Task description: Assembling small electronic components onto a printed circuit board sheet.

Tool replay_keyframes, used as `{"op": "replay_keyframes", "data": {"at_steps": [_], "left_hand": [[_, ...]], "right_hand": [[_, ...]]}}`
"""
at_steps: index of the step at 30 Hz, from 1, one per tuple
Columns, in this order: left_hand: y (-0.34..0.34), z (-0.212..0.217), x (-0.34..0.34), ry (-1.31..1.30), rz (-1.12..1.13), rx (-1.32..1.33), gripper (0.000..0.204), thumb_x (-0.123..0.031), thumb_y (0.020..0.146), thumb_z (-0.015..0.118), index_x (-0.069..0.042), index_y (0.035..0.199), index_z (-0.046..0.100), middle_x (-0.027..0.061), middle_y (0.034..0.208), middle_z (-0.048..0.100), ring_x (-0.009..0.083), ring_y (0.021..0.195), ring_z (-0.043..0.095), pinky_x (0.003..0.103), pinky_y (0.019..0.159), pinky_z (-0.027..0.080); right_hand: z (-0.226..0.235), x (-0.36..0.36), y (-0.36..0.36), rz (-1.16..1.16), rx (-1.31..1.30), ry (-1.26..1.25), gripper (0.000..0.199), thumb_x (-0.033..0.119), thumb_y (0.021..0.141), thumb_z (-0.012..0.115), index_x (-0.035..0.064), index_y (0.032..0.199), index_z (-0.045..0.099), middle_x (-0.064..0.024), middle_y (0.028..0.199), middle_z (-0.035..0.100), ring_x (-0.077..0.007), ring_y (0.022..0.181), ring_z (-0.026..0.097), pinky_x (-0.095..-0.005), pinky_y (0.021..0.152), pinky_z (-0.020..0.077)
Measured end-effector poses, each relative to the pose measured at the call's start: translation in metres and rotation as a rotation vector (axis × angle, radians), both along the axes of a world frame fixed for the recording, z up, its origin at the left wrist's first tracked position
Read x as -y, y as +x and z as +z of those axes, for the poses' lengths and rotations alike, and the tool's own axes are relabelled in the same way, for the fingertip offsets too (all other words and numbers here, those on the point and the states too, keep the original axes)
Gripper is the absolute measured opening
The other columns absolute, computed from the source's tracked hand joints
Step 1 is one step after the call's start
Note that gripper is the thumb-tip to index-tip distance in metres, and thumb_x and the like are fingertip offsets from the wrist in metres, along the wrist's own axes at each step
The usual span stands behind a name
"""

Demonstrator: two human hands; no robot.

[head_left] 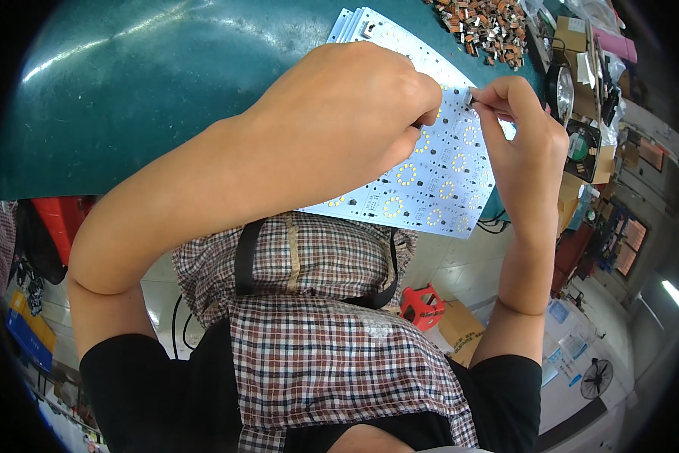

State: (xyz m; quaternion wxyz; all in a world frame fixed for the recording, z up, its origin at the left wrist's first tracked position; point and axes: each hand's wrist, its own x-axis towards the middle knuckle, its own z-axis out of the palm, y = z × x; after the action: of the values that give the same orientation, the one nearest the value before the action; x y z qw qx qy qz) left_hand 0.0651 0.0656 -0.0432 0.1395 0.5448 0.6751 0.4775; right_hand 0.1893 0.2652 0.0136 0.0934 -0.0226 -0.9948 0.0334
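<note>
Fitting looks under way: the right hand [524, 143] has its grip pinched on a small dark component [469, 98] above the white LED panel [437, 177] on the green bench [150, 90]; the left hand [339, 124] rests on the panel, its grip hidden; next, I judge, careful seating.

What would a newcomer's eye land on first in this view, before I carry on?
First the two bare hands at centre: the left hand and right hand meet over a white panel of LED boards, pinching a small metal part. The panel lies on a green mat. A heap of small brown components sits at the mat's far right.
</note>
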Motion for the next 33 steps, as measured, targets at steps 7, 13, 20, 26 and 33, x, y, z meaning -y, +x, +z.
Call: {"op": "replay_keyframes", "data": {"at_steps": [7, 13, 20, 26, 33], "left_hand": [[-0.002, 0.003, 0.0, -0.054, -0.029, 0.02, 0.011, -0.005, 0.084, 0.073, -0.001, 0.094, 0.074, 0.0106, 0.084, 0.07, 0.0223, 0.071, 0.07, 0.032, 0.066, 0.056], [-0.003, 0.01, 0.002, -0.1, -0.031, 0.083, 0.013, -0.003, 0.086, 0.073, -0.001, 0.098, 0.074, 0.0107, 0.087, 0.071, 0.0198, 0.074, 0.072, 0.029, 0.068, 0.059], [-0.005, 0.012, 0.002, -0.142, -0.049, 0.091, 0.014, -0.001, 0.085, 0.073, 0.0, 0.1, 0.074, 0.01, 0.09, 0.072, 0.0174, 0.075, 0.072, 0.028, 0.067, 0.058], [-0.005, 0.017, 0.001, -0.18, -0.045, 0.093, 0.016, 0.001, 0.085, 0.072, 0.0, 0.1, 0.074, 0.0097, 0.09, 0.072, 0.0166, 0.076, 0.072, 0.027, 0.067, 0.058], [-0.015, 0.03, -0.003, -0.124, 0.016, 0.091, 0.017, 0.001, 0.086, 0.074, 0.0, 0.103, 0.075, 0.008, 0.095, 0.074, 0.0152, 0.08, 0.073, 0.025, 0.07, 0.059]], "right_hand": [[-0.004, -0.002, 0.003, -0.053, -0.043, -0.17, 0.016, 0.0, 0.085, 0.075, 0.0066, 0.098, 0.069, -0.0092, 0.085, 0.074, -0.0263, 0.074, 0.073, -0.0344, 0.064, 0.0552], [-0.005, 0.005, 0.009, -0.083, -0.012, -0.087, 0.014, -0.004, 0.087, 0.074, 0.0009, 0.099, 0.07, -0.0087, 0.09, 0.076, -0.0178, 0.083, 0.076, -0.0286, 0.077, 0.0584], [-0.005, 0.009, 0.008, -0.12, -0.001, -0.043, 0.016, -0.004, 0.084, 0.075, 0.0017, 0.099, 0.07, -0.01, 0.09, 0.075, -0.0203, 0.083, 0.075, -0.0307, 0.074, 0.0572], [-0.016, -0.004, 0.007, -0.078, -0.165, -0.229, 0.02, 0.003, 0.082, 0.076, 0.0085, 0.101, 0.071, -0.0089, 0.081, 0.072, -0.0265, 0.075, 0.072, -0.0358, 0.066, 0.0558], [-0.004, -0.049, -0.006, -0.317, -0.029, -0.542, 0.019, 0.004, 0.086, 0.074, 0.0006, 0.104, 0.075, -0.0106, 0.09, 0.076, -0.0186, 0.081, 0.073, -0.0312, 0.076, 0.0568]]}}
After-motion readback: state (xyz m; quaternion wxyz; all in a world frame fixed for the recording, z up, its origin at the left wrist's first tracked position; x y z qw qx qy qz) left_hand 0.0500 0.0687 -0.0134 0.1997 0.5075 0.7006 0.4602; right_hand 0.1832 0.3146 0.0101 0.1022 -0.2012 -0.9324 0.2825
